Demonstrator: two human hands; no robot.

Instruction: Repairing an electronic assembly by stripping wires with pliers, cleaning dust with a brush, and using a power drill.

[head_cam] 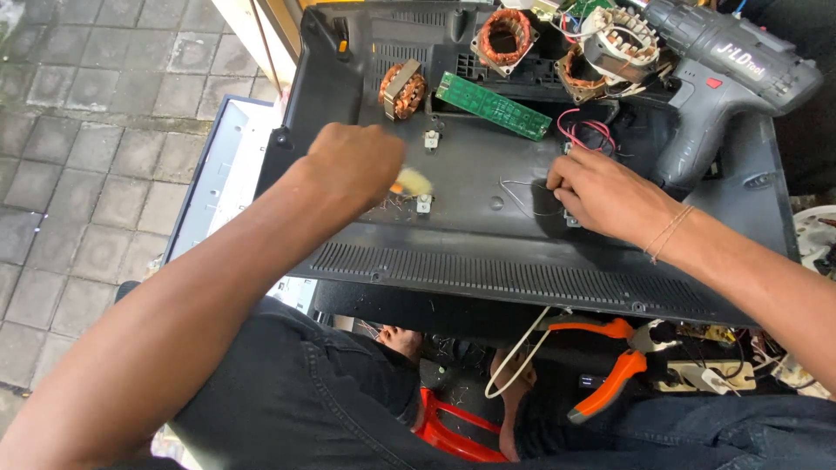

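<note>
My left hand (353,165) closed its grip around a small brush (411,182) at frame centre, while my right hand (601,193) pinched a thin wire (520,196) on the black television back cover (488,235).

A blurred yellowish brush tip (412,182), probably bristles, lies against the flat black plastic back cover (488,226).

This is an informal repair workshop set up outdoors, beside grey paving stones (78,113). A black plastic appliance back cover (488,218) serves as worktop, strewn with copper-wound motor stators (505,36), a green circuit board (493,106) and a grey cordless drill (723,78). Orange-handled pliers (610,365) and a power strip (710,376) lie below.
</note>
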